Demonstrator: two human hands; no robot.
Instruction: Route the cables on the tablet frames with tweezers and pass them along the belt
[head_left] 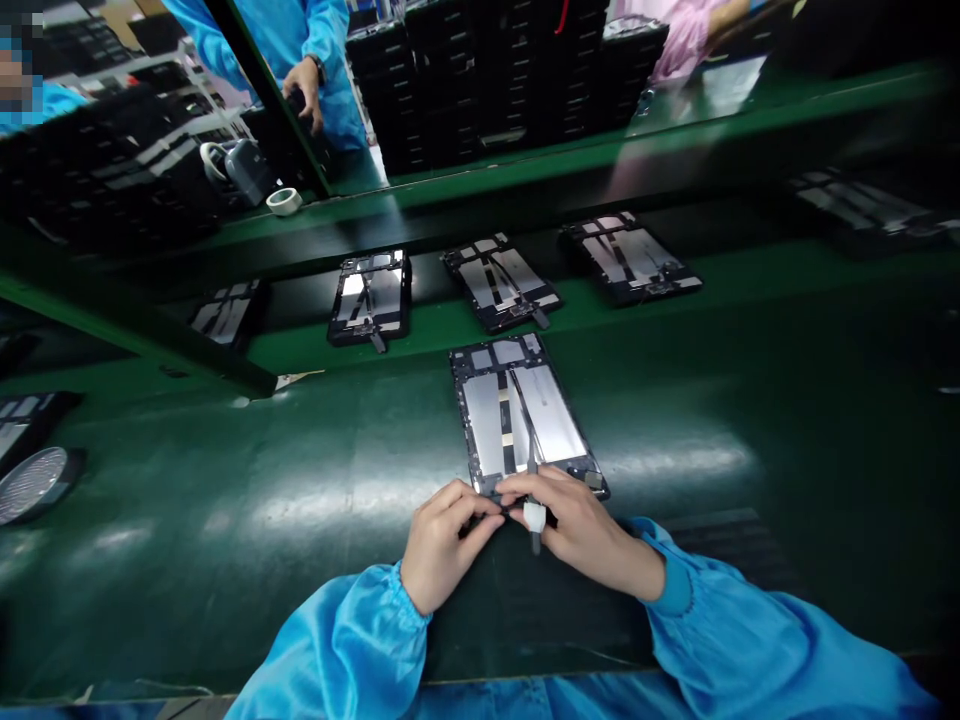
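Note:
An opened tablet (555, 400) lies on the green bench in front of me, its silver battery and dark ribbon cables bared. My left hand (442, 540) is at its near edge, thumb and index finger pinched together on something small and dark that I cannot make out. At the same edge, my right hand (589, 530) is closed, its fingertips close to those of the left. A slim grey stick-like tool (535, 542) runs through the right fingers, over the tablet's lower part. Beside it shows a white patch, perhaps a finger cover.
Several more opened tablets, one of them here (371, 295), lie along the dark strip behind. A green post (247, 375) stands at left, near a tape roll (283, 201) and a round meshed object (37, 485). Stacked black trays (487, 90) and co-workers are beyond.

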